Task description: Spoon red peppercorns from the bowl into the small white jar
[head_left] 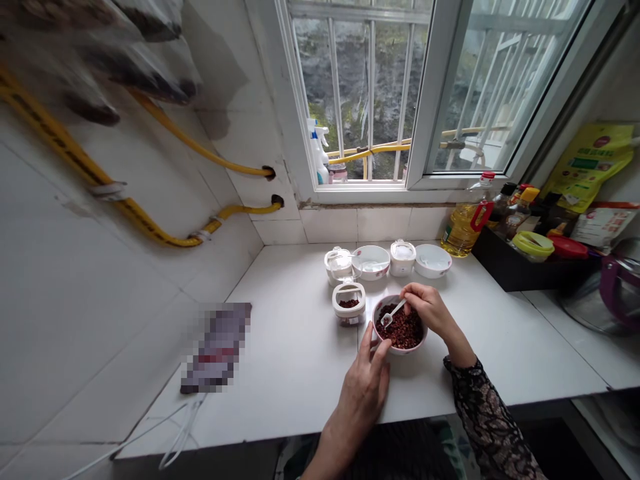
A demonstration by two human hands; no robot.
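two hands work at a bowl of dark red pieces on a white counter. the right hand pinches a small white spoon, its scoop over the pieces; the left hand is curved narrowly against the bowl's near left rim. just left of the bowl stands a jar holding similar pieces. behind them, nearer the window, a row reads from left: lidded jar, white bowl, second lidded jar, second white bowl. the front jar stands between the left part of this row and the counter's near edge. right of the row are an oil bottle and a black box of condiments; a pixelated item lies far left.
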